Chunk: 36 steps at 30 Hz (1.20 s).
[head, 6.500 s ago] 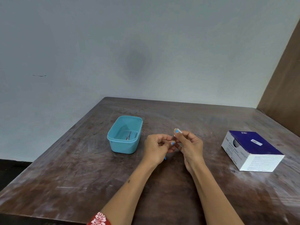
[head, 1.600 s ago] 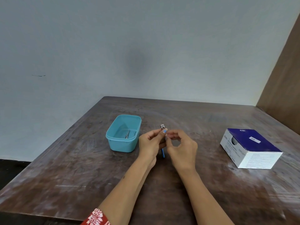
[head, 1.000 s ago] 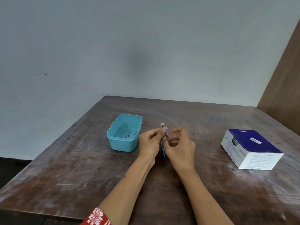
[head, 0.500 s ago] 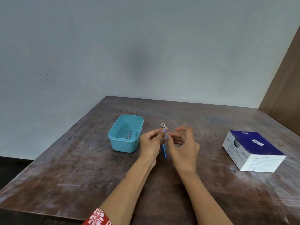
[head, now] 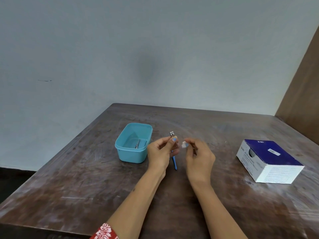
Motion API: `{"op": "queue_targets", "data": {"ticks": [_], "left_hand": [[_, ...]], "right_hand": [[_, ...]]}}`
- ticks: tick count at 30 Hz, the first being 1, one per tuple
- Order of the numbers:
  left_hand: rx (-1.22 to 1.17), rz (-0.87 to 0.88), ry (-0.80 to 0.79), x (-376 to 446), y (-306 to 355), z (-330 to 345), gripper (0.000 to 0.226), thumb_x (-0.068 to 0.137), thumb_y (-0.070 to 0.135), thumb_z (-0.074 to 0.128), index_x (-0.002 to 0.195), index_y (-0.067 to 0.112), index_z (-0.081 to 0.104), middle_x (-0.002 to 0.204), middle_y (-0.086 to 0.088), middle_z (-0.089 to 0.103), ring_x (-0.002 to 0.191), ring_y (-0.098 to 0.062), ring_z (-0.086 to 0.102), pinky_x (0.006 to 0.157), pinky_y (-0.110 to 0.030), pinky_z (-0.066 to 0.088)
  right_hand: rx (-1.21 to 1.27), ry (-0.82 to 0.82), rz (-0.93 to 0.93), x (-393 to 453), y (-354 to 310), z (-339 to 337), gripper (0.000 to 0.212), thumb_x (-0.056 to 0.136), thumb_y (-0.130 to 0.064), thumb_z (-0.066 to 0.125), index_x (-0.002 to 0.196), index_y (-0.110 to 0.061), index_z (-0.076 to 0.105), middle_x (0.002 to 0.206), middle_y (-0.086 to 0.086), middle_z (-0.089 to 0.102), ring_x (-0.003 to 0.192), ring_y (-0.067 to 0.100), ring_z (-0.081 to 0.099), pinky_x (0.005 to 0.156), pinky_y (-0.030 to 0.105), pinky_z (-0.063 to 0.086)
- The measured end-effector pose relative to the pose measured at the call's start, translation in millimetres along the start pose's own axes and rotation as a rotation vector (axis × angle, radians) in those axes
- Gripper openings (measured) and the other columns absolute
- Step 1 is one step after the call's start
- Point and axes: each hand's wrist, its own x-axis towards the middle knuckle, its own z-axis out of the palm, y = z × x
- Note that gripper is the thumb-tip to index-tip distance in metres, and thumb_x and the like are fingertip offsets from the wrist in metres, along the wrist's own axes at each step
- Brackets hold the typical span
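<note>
Pinched in the left hand (head: 159, 152), a small tool (head: 174, 161) has a shiny metal head and a smooth blue plastic handle. The right hand (head: 198, 156) pinches a matt white swab (head: 184, 144). Left of the hands sits a smooth teal plastic tub (head: 131, 155), and to their right a faintly glossy cardboard box (head: 269, 157). Beneath them is a worn, scuffed wooden table (head: 86, 178).

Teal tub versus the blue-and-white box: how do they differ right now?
The teal tub is open-topped with rounded corners; the blue-and-white box is closed on top and sharp-edged. The tub shows a small metal tool inside; the box's contents are unclear. The tub sits left of the left grip, the box well right of the right grip. Both rest on the table, untouched; the left grip holds the nail clipper, the right grip pinches a white pad.
</note>
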Motion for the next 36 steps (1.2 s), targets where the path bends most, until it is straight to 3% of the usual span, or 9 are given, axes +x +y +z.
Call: {"op": "queue_targets", "data": {"ticks": [3, 7, 13, 20, 25, 28, 33, 36], "left_hand": [[0.148, 0.085, -0.030, -2.8, -2.7, 0.7, 0.017, 0.084, 0.004, 0.064, 0.099, 0.001, 0.069, 0.082, -0.010, 0.072, 0.072, -0.018, 0.070, 0.065, -0.023, 0.058], [0.484, 0.309, -0.079, -6.4, -8.1, 0.2, 0.023, 0.082, 0.005, 0.066, 0.105, 0.010, 0.071, 0.089, -0.001, 0.074, 0.080, -0.008, 0.070, 0.077, -0.027, 0.058], [0.743, 0.527, -0.027, -11.6, -4.7, -2.6, 0.022, 0.084, 0.010, 0.066, 0.104, 0.015, 0.071, 0.094, 0.001, 0.073, 0.083, 0.000, 0.063, 0.077, -0.012, 0.051], [1.064, 0.666, -0.024, -11.7, -6.0, -2.6, 0.017, 0.090, 0.012, 0.055, 0.097, 0.012, 0.071, 0.086, -0.005, 0.068, 0.078, -0.017, 0.061, 0.072, -0.036, 0.052], [1.067, 0.663, 0.014, -15.5, -3.5, -3.4, 0.014, 0.090, 0.013, 0.055, 0.087, 0.011, 0.069, 0.082, -0.004, 0.066, 0.073, -0.013, 0.057, 0.064, -0.026, 0.046], [1.033, 0.653, 0.033, -16.8, -0.4, -4.5, 0.015, 0.089, 0.014, 0.055, 0.083, 0.011, 0.069, 0.077, -0.004, 0.065, 0.068, -0.010, 0.053, 0.059, -0.020, 0.037], [1.098, 0.664, -0.008, -19.1, -3.8, 0.3, 0.015, 0.089, 0.010, 0.055, 0.084, 0.007, 0.068, 0.079, -0.008, 0.064, 0.070, -0.019, 0.057, 0.061, -0.025, 0.037], [1.132, 0.692, -0.012, -20.5, -3.6, 1.6, 0.015, 0.089, 0.011, 0.055, 0.082, 0.007, 0.067, 0.077, -0.008, 0.062, 0.068, -0.018, 0.055, 0.059, -0.025, 0.034]], "right_hand": [[0.069, 0.073, -0.017, 1.3, -2.0, 0.4, 0.024, 0.075, 0.011, 0.064, 0.088, -0.007, 0.072, 0.090, 0.000, 0.065, 0.076, 0.009, 0.063, 0.076, 0.003, 0.045], [0.117, 0.087, -0.060, 0.5, -2.8, 0.7, 0.020, 0.078, 0.007, 0.068, 0.094, -0.005, 0.073, 0.092, -0.002, 0.066, 0.082, 0.006, 0.063, 0.078, 0.011, 0.051], [0.076, 0.019, -0.110, -1.2, 0.2, 1.7, 0.022, 0.078, 0.007, 0.069, 0.094, -0.006, 0.073, 0.091, 0.002, 0.072, 0.091, 0.001, 0.061, 0.081, 0.007, 0.048], [0.114, -0.024, 0.017, -0.2, -0.1, 1.3, 0.024, 0.084, 0.004, 0.063, 0.100, -0.013, 0.067, 0.094, -0.008, 0.068, 0.090, 0.006, 0.066, 0.081, 0.006, 0.046], [0.064, -0.121, -0.088, -2.9, -4.7, -1.2, 0.024, 0.082, 0.004, 0.065, 0.098, -0.012, 0.060, 0.095, -0.003, 0.068, 0.090, 0.005, 0.064, 0.082, 0.002, 0.042], [-0.006, -0.184, -0.106, -4.9, -4.3, 1.2, 0.020, 0.085, -0.003, 0.064, 0.101, -0.013, 0.060, 0.096, -0.002, 0.068, 0.090, 0.008, 0.063, 0.079, 0.011, 0.046], [-0.010, -0.019, 0.036, -1.7, -1.9, 0.5, 0.018, 0.087, -0.005, 0.062, 0.098, -0.016, 0.053, 0.094, -0.003, 0.068, 0.089, 0.012, 0.065, 0.076, 0.026, 0.051], [-0.008, -0.032, 0.063, -1.2, -2.3, -0.8, 0.018, 0.088, -0.007, 0.061, 0.094, -0.020, 0.049, 0.093, -0.003, 0.066, 0.085, 0.012, 0.063, 0.075, 0.029, 0.052]]}}
